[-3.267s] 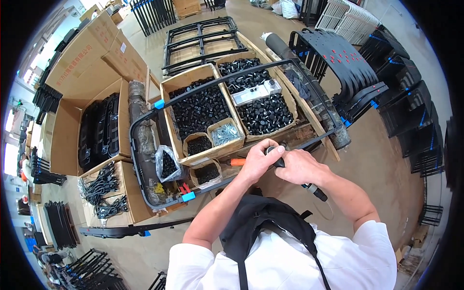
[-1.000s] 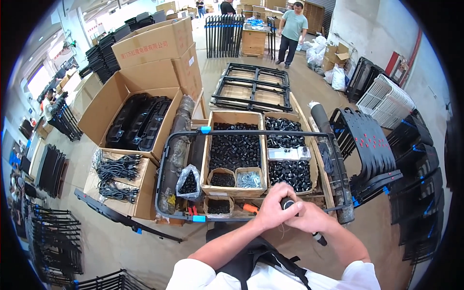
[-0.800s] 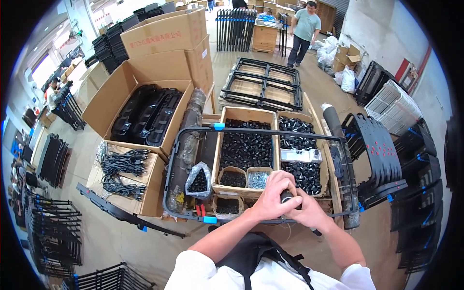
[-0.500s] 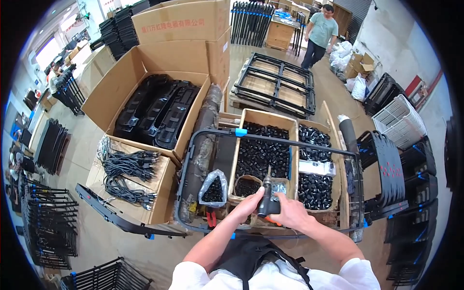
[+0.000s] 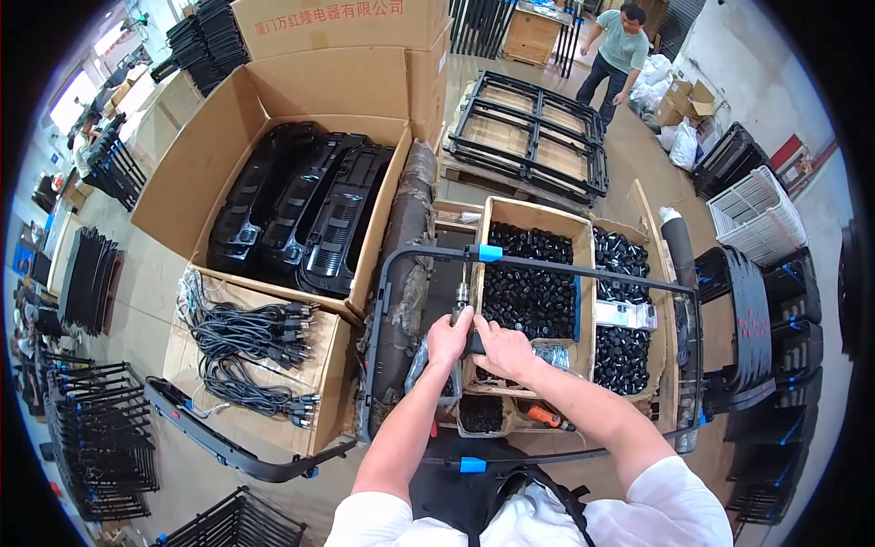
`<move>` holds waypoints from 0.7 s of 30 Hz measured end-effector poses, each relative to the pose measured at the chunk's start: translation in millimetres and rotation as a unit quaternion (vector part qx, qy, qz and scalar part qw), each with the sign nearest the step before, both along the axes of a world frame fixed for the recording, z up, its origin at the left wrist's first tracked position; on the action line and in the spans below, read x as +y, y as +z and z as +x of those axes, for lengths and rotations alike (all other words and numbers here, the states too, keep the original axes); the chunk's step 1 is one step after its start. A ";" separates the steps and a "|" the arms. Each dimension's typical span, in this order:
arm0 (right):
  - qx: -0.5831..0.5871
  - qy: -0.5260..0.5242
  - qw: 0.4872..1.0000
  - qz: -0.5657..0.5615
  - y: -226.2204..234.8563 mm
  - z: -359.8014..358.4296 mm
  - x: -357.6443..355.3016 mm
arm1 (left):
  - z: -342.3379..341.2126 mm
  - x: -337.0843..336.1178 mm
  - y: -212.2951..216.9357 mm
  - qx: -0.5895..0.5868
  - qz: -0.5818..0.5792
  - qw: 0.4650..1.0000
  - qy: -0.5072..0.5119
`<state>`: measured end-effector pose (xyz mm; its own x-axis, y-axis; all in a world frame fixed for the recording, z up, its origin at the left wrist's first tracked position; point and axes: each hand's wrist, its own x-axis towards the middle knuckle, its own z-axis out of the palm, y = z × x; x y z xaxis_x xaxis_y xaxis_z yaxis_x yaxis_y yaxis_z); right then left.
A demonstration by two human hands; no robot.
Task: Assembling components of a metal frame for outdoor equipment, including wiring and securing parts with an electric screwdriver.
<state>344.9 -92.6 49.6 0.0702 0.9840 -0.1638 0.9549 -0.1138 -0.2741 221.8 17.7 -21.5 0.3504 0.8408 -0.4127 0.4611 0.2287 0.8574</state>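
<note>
Both my hands are closed on a dark power screwdriver (image 5: pixel 462 296). My left hand (image 5: pixel 445 341) wraps its front part, and my right hand (image 5: pixel 507 352) grips the rear, the handle mostly hidden. The bit points away from me, at the far bar of a black rectangular frame (image 5: pixel 602 273), just left of a blue tape piece (image 5: pixel 490 253). Whether the bit touches the bar I cannot tell. Beneath the frame stands a wooden bin (image 5: pixel 583 224) of black knob-like parts (image 5: pixel 529 284). A small box of dark screws (image 5: pixel 481 415) and an orange-bodied tool (image 5: pixel 544 416) lie nearer me.
At left, a large carton (image 5: pixel 182 173) holds black moulded panels (image 5: pixel 284 205); bundled black cables (image 5: pixel 246 328) lie on a box before it. Beyond the bins, frames (image 5: pixel 533 137) lie stacked on a pallet. Another person (image 5: pixel 622 50) stands at the far right. A white wire basket (image 5: pixel 755 214) sits at right.
My hands have carried the screwdriver left and away from me, up to the frame's far bar. The orange tool and small screw box now show more fully. The other person has shifted slightly.
</note>
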 end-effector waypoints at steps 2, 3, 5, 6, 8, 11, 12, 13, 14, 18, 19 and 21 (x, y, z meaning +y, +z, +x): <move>0.012 -0.014 1.000 0.002 -3.0 1.1 3.8 | 0.8 4.0 -0.5 0.002 0.006 1.000 -0.003; 0.024 -0.026 0.999 0.007 -3.4 1.1 6.2 | 0.9 6.1 -0.9 0.004 0.014 1.000 -0.003; 0.020 -0.027 0.999 0.003 -1.4 -0.6 4.2 | 0.9 5.2 -1.2 0.009 0.020 1.000 -0.005; 0.017 -0.028 0.999 -0.001 -0.2 -1.8 3.9 | 0.2 5.4 -1.6 0.014 0.026 1.000 -0.007; 0.019 -0.037 0.999 -0.011 1.1 -3.3 5.9 | -0.9 6.7 -1.0 0.010 0.023 1.000 -0.010; 0.024 -0.046 0.998 -0.023 2.0 -3.8 7.8 | -0.2 8.5 -0.5 0.002 0.024 1.000 -0.013; 0.028 -0.043 0.998 -0.024 2.0 -4.3 8.7 | -0.8 9.2 -1.7 -0.002 0.028 1.000 -0.010; 0.029 -0.045 0.998 -0.023 0.5 -5.4 8.5 | -1.5 9.0 -3.4 -0.001 0.028 1.000 -0.012; 0.033 -0.051 0.998 -0.029 -2.3 -4.6 8.4 | -0.1 9.1 -3.2 0.011 0.035 0.999 -0.015; 0.040 -0.060 0.997 -0.025 -5.2 1.5 7.6 | 9.6 8.4 -3.6 0.046 0.049 0.998 -0.020; 0.039 -0.061 0.997 -0.023 -3.7 3.2 8.6 | 10.4 9.4 -3.6 0.043 0.051 0.998 -0.021; 0.044 -0.066 0.996 -0.026 -5.5 8.1 10.7 | 12.8 9.9 -2.5 0.038 0.049 0.998 -0.019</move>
